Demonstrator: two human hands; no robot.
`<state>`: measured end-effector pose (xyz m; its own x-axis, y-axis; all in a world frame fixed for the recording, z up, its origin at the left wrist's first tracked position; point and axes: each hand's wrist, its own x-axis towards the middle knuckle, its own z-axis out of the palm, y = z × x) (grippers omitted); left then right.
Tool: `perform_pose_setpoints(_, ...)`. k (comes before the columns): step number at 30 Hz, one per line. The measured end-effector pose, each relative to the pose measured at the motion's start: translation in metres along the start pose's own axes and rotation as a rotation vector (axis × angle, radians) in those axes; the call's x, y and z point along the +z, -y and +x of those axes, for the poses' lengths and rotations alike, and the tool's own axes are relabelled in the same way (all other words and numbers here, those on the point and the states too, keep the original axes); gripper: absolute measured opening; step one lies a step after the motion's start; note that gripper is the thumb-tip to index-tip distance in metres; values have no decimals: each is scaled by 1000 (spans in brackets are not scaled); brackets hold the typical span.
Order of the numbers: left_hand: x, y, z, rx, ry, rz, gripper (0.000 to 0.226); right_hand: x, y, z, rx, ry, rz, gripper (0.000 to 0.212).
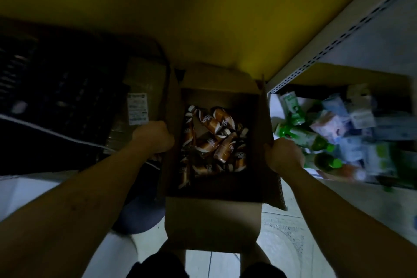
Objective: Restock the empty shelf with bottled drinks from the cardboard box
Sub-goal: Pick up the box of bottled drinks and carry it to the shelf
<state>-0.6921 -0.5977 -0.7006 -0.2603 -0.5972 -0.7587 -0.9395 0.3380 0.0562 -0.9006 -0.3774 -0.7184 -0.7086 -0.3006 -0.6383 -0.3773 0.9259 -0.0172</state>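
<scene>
An open cardboard box [213, 221] stands on the floor in front of me, against a yellow wall. Inside it lie several brown and white bottled drinks [214, 140], jumbled on their sides. My left hand [155, 136] grips the box's left flap. My right hand [284, 156] is closed on the upright right flap [265, 124]. To the right is a pale metal shelf unit [338, 36] with a perforated upright.
The low shelf on the right holds green bottles [300, 135] and pale packets [352, 124], blurred. A dark crate [56, 88] and another carton with a white label [137, 108] sit at left. Pale tiled floor [282, 239] lies below, with my knees at the bottom edge.
</scene>
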Motion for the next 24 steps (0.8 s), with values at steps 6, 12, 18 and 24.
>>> perform_pose_setpoints(6,-113,-14,-134,42,84,74,36,-123,9,-108,-43,-81,8,35)
perform_pose_setpoints(12,-213,-23,-240,131,117,6,25,-230,20,-192,-102,-131,25,28)
perform_pose_setpoints(18,-259,-11,-306,135,33,23,24,-292,25,-248,-149,-287,12,26)
perform_pose_setpoints(24,-260,0,-375,163,-174,-95,32,-331,12,-303,-236,-370,-13,28)
